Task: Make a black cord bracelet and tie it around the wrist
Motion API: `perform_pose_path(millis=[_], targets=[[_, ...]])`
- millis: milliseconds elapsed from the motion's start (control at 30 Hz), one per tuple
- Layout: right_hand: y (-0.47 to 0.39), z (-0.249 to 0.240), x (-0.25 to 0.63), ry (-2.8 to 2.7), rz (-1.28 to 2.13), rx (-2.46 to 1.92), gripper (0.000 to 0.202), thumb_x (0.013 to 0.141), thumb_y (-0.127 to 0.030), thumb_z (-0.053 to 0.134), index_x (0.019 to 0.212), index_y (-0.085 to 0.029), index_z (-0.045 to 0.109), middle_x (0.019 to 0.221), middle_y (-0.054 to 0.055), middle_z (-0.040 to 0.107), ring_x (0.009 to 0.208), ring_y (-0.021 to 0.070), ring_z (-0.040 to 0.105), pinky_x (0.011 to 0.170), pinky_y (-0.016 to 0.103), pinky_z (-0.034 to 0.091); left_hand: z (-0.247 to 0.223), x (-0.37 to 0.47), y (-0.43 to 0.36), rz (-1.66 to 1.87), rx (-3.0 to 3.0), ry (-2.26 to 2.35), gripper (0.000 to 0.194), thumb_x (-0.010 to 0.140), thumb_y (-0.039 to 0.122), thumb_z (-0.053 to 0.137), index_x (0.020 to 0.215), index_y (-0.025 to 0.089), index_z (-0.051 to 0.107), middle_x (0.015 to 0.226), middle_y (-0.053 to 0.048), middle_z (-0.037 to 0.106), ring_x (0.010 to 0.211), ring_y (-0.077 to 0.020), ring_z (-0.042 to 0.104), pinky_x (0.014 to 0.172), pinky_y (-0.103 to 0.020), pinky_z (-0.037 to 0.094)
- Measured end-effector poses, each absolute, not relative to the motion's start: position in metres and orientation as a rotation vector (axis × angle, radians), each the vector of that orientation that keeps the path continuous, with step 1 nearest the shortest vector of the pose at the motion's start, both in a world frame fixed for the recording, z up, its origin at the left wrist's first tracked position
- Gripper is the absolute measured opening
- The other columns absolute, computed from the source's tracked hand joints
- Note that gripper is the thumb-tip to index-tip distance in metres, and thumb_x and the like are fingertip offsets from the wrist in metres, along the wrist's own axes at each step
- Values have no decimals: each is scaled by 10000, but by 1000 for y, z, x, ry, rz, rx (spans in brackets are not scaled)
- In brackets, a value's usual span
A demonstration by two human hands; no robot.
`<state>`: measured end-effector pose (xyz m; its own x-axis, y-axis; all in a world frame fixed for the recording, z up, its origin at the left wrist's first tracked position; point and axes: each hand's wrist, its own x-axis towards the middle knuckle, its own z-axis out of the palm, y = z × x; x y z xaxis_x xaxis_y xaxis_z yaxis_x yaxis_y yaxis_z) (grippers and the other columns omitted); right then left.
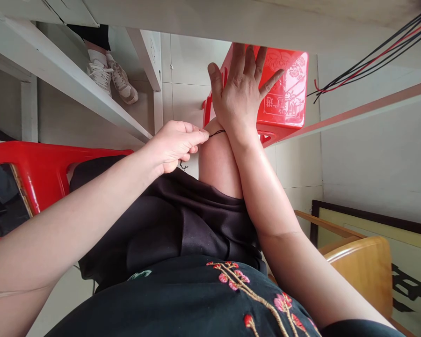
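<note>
A short black cord (217, 133) lies over the bare knee (219, 164). Its left end is pinched between the thumb and forefinger of my left hand (180, 144), whose other fingers are curled in. The cord's right end disappears under my right wrist. My right hand (240, 96) is spread with the palm down, its heel by the knee and its fingers reaching over a red plastic stool (287, 89). Whether anything is under that palm is hidden.
A phone (5, 199) lies on another red stool (42, 164) at the left. Black and red cords (368, 63) hang at the upper right. White table beams (70, 79) cross above. Another person's shoes (121, 82) stand at the upper left; a wooden chair (365, 267) is at right.
</note>
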<state>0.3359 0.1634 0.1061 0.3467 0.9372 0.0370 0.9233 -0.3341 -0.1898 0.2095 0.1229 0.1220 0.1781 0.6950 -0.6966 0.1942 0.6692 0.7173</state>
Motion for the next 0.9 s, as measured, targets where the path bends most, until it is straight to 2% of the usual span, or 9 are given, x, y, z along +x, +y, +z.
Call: perform_pose_path(millis=[300,400,667,800,900], targets=[[164,104,336,-1710,104,-2467,666,1003,-583,216,1545,-197,182,1618,41,231,1520,268,59,1160,646,-60,124,203,124,455,816,1342,111,747,18,642,710,122,628,642,10,540,436,-23,394,331,-142,172],[164,104,336,-1715,106,-2455,663,1003,-580,229,1540,-192,203,1615,48,244,1519,274,68,1160,646,-64,127,202,123,464,813,1320,147,739,-14,619,690,125,621,614,19,512,449,-33,407,340,-150,179],[162,103,336,-1686,78,-2327,628,1003,-534,318,1493,-141,335,1567,116,348,1503,324,145,1142,672,-66,127,198,123,471,859,1298,193,694,-57,631,738,131,624,634,27,543,486,-41,457,457,-179,353],[162,103,336,-1698,83,-2340,634,1004,-540,287,1499,-146,320,1567,110,344,1505,310,141,1152,666,-61,122,192,124,484,946,1297,205,687,-53,645,748,142,639,615,44,506,527,-53,487,541,-205,406],[162,102,336,-1693,76,-2343,623,1005,-532,292,1493,-146,328,1565,107,344,1506,308,139,1148,664,-88,117,187,124,484,1020,1286,193,682,-18,671,756,158,642,625,41,532,550,-67,513,580,-225,427]])
